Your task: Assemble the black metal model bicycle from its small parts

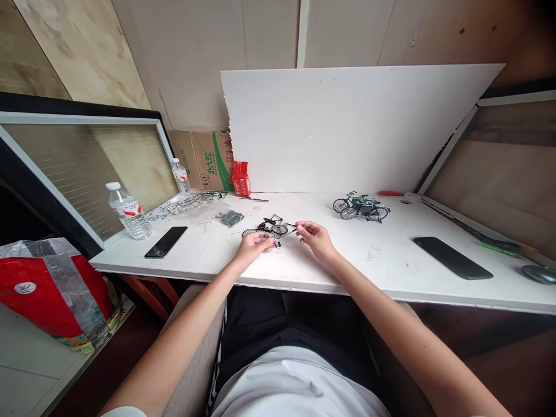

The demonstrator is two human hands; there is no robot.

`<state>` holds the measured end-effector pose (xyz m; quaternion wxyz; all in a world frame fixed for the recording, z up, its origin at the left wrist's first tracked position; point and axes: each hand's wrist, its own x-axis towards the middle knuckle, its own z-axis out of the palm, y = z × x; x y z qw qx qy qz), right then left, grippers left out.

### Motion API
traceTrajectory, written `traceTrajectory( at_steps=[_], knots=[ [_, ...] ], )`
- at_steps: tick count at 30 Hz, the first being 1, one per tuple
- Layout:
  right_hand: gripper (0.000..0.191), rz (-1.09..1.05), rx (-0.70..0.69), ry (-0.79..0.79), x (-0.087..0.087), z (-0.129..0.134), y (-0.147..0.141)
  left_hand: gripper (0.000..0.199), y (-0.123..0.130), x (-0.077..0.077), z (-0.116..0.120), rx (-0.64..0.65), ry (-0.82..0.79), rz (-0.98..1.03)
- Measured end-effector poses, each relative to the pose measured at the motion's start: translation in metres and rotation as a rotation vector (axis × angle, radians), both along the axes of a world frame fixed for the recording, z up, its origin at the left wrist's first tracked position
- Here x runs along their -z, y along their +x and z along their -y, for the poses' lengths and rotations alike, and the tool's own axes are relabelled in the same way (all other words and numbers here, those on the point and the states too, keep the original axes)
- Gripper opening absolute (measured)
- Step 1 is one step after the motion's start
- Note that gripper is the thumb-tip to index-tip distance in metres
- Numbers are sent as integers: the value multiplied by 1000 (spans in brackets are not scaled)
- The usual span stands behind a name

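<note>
Both my hands are over the white table in front of me. My left hand [255, 248] has its fingers closed at the near side of a small black model bicycle [280, 229], on or beside its parts; its fingertips pinch a small piece that is too small to name. My right hand [316, 238] pinches a thin black part [293, 226] at the bicycle's right end. Whether that part is joined to the bicycle I cannot tell. Small dark bits lie just under the left fingertips.
Finished-looking model bicycles [361, 207] stand at the back right. Left are a bagged green part [230, 218], black part frames [195, 201], a phone [165, 242] and a water bottle [129, 213]. A red box [241, 178] stands behind; a black phone [452, 258] lies right.
</note>
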<state>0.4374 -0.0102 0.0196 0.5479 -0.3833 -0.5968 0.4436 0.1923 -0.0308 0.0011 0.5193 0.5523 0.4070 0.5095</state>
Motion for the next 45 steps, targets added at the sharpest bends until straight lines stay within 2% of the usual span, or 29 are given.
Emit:
traceTrajectory(
  at_steps=[5,13,22,34,45],
  knots=[
    [48,6,44,38,-1,6,-1,47,1,4,-2,16,17,-32],
    [46,155,34,85,7,10,-7,45,0,10,-6,24,18,-53],
    [41,295,93,186,8,12,-9,45,0,6,-4,26,16,-94],
    [32,322,86,208,8,12,-9,44,0,7,-3,25,51,-105],
    [34,323,93,213,10,11,-8,43,-1,10,-6,26,58,-101]
  ],
)
